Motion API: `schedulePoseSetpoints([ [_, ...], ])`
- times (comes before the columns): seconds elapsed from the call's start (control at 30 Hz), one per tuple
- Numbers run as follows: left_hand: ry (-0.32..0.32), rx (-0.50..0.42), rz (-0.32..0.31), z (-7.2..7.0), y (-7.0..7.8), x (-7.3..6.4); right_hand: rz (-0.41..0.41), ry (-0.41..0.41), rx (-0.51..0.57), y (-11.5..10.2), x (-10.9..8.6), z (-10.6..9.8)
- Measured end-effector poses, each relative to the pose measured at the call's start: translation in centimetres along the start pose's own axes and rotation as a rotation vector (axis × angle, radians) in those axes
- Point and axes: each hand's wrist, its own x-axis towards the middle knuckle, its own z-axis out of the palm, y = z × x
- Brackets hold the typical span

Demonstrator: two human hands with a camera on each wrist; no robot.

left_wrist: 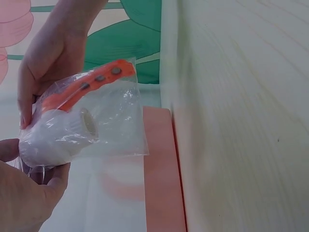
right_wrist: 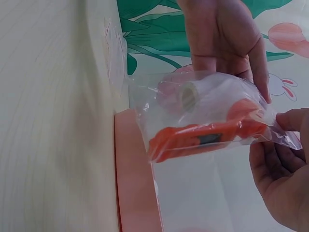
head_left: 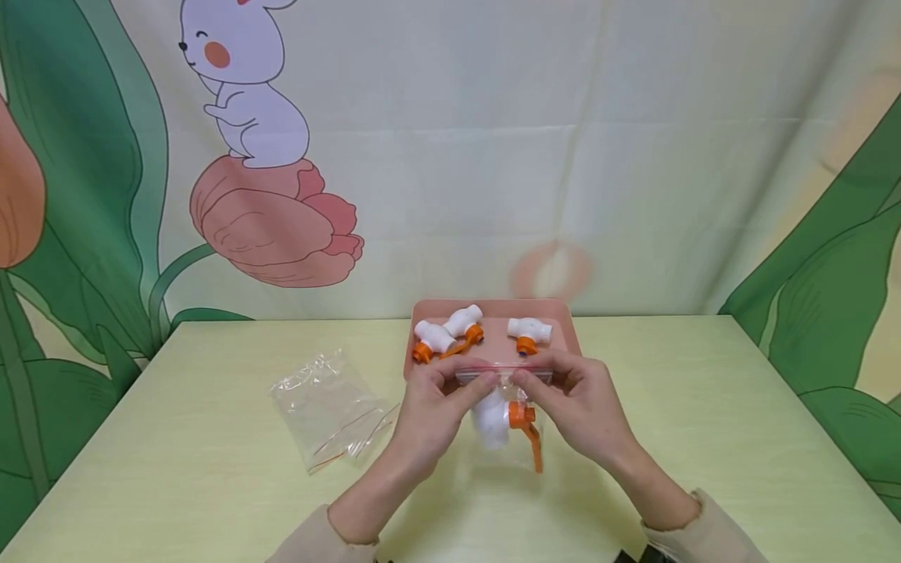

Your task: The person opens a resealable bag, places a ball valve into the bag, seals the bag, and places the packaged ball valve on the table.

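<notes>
A clear zip bag point(head_left: 521, 457) hangs above the table with a white plastic ball valve point(head_left: 490, 422) inside, its orange handle point(head_left: 536, 446) pointing down. My left hand point(head_left: 432, 407) pinches the bag's red-lined top edge between thumb and fingers. On the other side my right hand point(head_left: 587, 403) pinches the same edge, the two thumbs close together. In the left wrist view the valve point(left_wrist: 58, 137) lies within the clear film, its round open end showing. The right wrist view shows the orange handle point(right_wrist: 207, 137) along the bag's side.
Behind the hands a pink tray point(head_left: 493, 313) holds more white valves point(head_left: 529, 330) with orange handles; its front is hidden by the hands. Flat clear zip bags point(head_left: 331, 414) lie on the table point(head_left: 211, 500) at the left. A printed curtain point(head_left: 436, 156) hangs along the back edge.
</notes>
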Motion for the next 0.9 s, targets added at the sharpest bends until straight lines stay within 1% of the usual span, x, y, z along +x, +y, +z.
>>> schedulePoseSetpoints([
  [0.13,0.004,0.006,-0.014,0.01,0.01,0.02,0.01,0.002,0.018,-0.02,-0.03,0.01],
  [0.3,0.008,0.024,-0.012,-0.01,0.01,-0.09,0.04,-0.027,0.047,-0.08,-0.01,0.06],
  [0.47,0.006,0.014,-0.004,-0.09,-0.01,-0.2,0.061,-0.052,0.021,-0.22,0.1,-0.01],
  [0.57,-0.001,0.001,0.0,-0.11,-0.05,-0.17,0.048,-0.048,-0.023,-0.25,0.12,-0.05],
  [0.7,-0.028,-0.023,0.007,-0.15,-0.08,-0.12,0.017,-0.023,-0.074,-0.29,0.0,-0.14],
  [0.8,-0.037,-0.046,-0.013,-0.24,-0.12,-0.08,0.002,-0.003,-0.089,-0.32,-0.03,-0.21],
  [0.9,-0.018,-0.065,-0.051,-0.35,-0.15,-0.09,-0.005,0.011,-0.091,-0.3,0.0,-0.23],
])
